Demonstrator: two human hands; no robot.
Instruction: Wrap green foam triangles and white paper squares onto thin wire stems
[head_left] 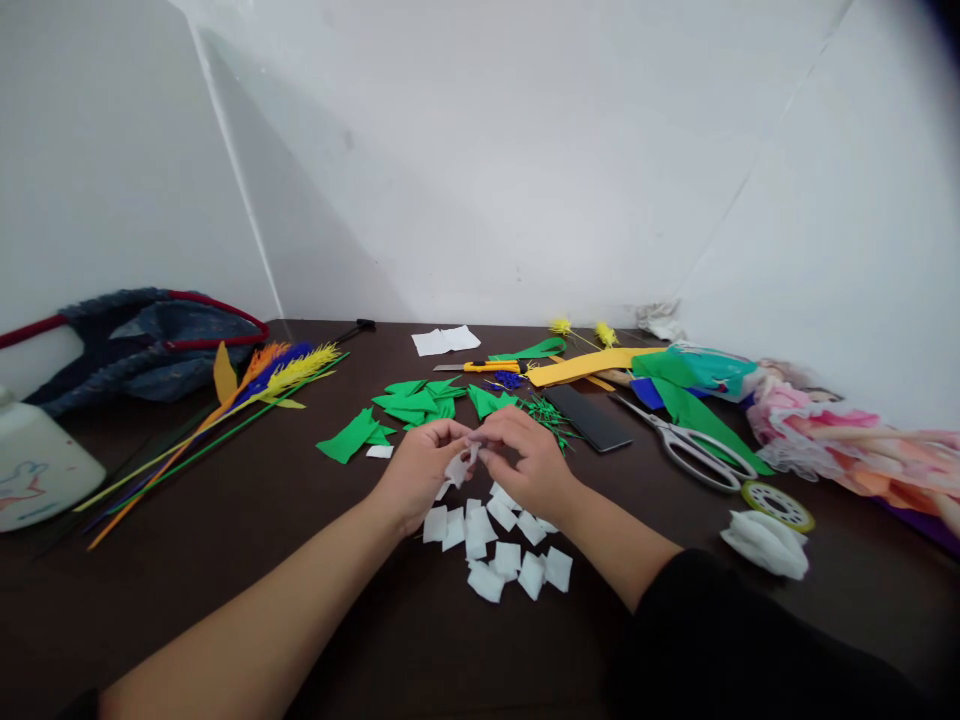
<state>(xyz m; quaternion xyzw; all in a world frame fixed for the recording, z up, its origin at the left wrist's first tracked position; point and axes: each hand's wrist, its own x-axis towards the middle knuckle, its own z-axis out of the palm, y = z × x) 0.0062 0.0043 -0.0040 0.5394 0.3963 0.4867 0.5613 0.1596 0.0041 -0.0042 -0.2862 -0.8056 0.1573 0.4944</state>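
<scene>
Pinching a small white piece of thin, tissue-like paper (pixel 456 468), the left hand (pixel 418 465) and the right hand (pixel 529 455) meet fingertip to fingertip over the dark brown table (pixel 360 620). Each hand has its thumb and forefinger closed on the piece, though how the other fingers sit is partly hidden; the paper is caught at its upper part where the tips meet, and its loose part hangs below them, in the gap between the palms and nearer the left one. Below the hands lie loose white squares of the same thin look (pixel 508 560), some overlapping. Just beyond the hands are a pile of cut green paper pieces (pixel 420 400), with a white scrap (pixel 379 452) at its near edge, and, past the right hand, thin green stems (pixel 551 420) beside a flat black rectangular object (pixel 589 418). Farther back lies a yellow-handled cutter knife (pixel 487 368), its blade pointing left. Well to the right rest grey-handled scissors (pixel 701 450), a yellowish roll of tape (pixel 778 505) and a crumpled white wad (pixel 766 545); well to the left, long-stemmed orange, violet and yellow feathery plumes (pixel 247 400) lie slantwise
</scene>
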